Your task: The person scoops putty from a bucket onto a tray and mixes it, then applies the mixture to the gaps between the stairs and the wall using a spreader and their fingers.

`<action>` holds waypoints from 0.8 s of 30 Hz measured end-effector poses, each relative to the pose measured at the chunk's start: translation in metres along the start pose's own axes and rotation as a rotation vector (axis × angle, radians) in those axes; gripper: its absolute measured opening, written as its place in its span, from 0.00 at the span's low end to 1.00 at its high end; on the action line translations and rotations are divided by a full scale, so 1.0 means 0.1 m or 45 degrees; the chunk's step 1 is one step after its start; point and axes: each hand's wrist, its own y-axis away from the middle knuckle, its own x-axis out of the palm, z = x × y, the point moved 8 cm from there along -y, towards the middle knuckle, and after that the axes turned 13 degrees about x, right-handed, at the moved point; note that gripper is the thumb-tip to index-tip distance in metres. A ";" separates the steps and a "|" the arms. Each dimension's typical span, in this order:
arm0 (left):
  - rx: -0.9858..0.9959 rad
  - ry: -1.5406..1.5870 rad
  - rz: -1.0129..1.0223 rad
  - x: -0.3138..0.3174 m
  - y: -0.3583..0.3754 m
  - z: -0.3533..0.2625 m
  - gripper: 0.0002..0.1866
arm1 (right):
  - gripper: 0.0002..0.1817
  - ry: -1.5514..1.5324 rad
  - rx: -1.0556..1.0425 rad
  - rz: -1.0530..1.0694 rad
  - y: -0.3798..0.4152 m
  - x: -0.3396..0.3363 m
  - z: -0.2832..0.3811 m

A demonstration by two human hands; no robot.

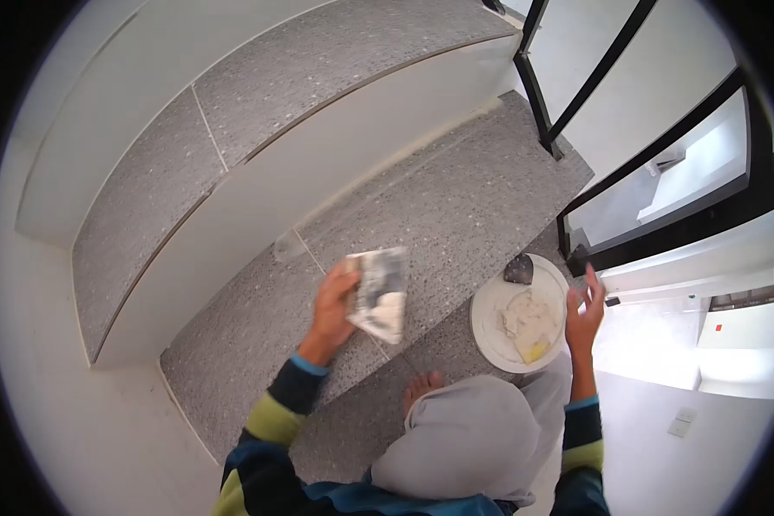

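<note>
Left hand (331,310) was clamped on a smeared flat pad's (380,297) edge over the stair tread (456,224), probably to keep its face free. Right hand (583,314) had fingers apart beside the white tub (483,318), likely parked there for easy reach lol.

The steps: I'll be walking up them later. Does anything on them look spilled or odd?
Yes: a pale, cloudy patch lies on the middle tread near the riser, beyond the left hand holding a blotchy block. It breaks the speckled grey surface; I can't tell whether it is wet.
</note>
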 end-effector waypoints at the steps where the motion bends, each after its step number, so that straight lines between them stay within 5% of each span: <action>1: 0.040 -0.028 -0.078 -0.24 0.05 -0.08 0.17 | 0.18 -0.070 -0.165 0.106 -0.13 0.17 0.40; 5: 0.132 -0.091 -0.197 -0.61 0.22 -0.52 0.18 | 0.15 0.070 -0.557 0.370 -0.65 0.97 1.25; 12: 0.168 -0.248 -0.241 -0.89 0.33 -0.69 0.16 | 0.19 0.240 -0.559 0.429 -2.02 2.23 1.30; 20: 0.091 -0.255 -0.259 -0.93 0.28 -0.70 0.15 | 0.19 0.478 -0.372 0.271 -2.80 2.52 1.11; 24: 0.067 -0.219 -0.292 -0.93 0.25 -0.67 0.15 | 0.19 0.511 -0.516 0.225 -2.72 2.61 1.15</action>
